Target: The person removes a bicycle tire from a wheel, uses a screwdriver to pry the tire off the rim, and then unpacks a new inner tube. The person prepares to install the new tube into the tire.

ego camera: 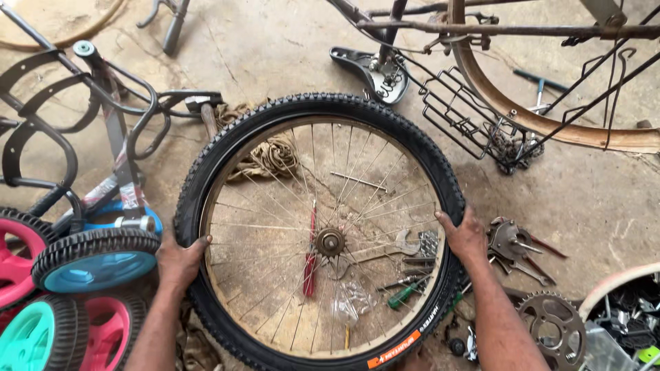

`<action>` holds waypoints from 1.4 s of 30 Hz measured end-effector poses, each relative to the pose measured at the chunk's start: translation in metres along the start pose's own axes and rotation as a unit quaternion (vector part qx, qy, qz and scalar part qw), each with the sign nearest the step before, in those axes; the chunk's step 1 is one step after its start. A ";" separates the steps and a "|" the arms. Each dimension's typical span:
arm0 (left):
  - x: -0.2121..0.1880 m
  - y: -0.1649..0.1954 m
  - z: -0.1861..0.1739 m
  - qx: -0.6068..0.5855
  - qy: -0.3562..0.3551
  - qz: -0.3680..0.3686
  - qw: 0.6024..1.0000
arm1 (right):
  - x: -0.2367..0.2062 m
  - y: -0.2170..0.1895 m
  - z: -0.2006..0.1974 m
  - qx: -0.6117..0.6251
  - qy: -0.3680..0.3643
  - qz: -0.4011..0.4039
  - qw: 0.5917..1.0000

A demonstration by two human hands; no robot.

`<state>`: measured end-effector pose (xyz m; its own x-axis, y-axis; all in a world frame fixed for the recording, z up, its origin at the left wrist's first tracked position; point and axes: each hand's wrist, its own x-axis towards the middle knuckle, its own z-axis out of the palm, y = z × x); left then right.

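Bicycle wheel [320,230], spoked, knobbly black tyre, flat on concrete floor [591,192]. Left hand [180,260] grips its left edge, right hand [466,237] its right. Red screwdriver [311,257] beneath spokes; chainring [552,330] right of wheel.

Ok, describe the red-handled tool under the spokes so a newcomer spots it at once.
Start at the big black-tyred bicycle wheel gripped by both hands. Find its rusty central hub; just left of it, on the floor beneath the spokes, lies the red-handled screwdriver, nearly vertical. The green-handled screwdriver lies lower right.
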<state>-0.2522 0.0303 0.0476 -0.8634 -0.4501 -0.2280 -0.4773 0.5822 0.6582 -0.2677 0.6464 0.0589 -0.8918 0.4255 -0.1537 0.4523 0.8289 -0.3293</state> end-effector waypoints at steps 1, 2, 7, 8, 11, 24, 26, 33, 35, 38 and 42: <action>-0.007 -0.001 0.003 0.015 0.030 0.014 0.999 | 0.000 0.000 0.001 -0.011 -0.001 0.008 1.000; -0.013 0.000 0.009 0.030 0.059 0.031 0.997 | 0.000 0.000 0.002 -0.020 0.004 0.009 1.000; -0.057 -0.023 0.018 0.048 0.130 0.080 0.987 | -0.002 -0.003 0.006 -0.012 0.009 0.042 0.999; -0.057 -0.031 0.015 0.033 0.078 0.017 0.996 | -0.002 -0.003 0.008 -0.014 0.016 0.038 0.999; -0.054 -0.054 0.003 -0.091 -0.048 -0.089 0.991 | -0.005 0.000 0.012 -0.006 0.003 0.031 1.000; -0.142 -0.006 0.043 -0.036 0.042 -0.361 0.931 | -0.048 0.019 0.033 0.037 0.044 0.078 0.995; -0.162 0.006 0.042 -0.052 0.012 -0.387 0.920 | -0.064 0.031 0.047 0.037 0.084 0.073 0.993; -0.151 0.002 0.022 0.013 0.163 -0.086 0.983 | -0.120 0.043 0.081 0.048 0.143 0.147 0.978; -0.160 -0.010 0.031 0.032 0.172 -0.062 0.983 | -0.144 0.045 0.086 0.033 0.082 0.234 0.968; -0.168 -0.031 0.046 0.006 0.142 -0.127 0.982 | -0.167 0.047 0.089 0.016 0.070 0.241 0.968; -0.160 -0.057 0.047 -0.147 0.049 -0.178 0.972 | -0.174 0.047 0.079 0.035 0.024 0.235 0.971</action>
<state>-0.0950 0.1010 0.0125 -0.6249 -0.6587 -0.4191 -0.6632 0.1646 0.7301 -0.0921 0.5828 -0.0032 -0.5841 0.7693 -0.2587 0.8061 0.5128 -0.2953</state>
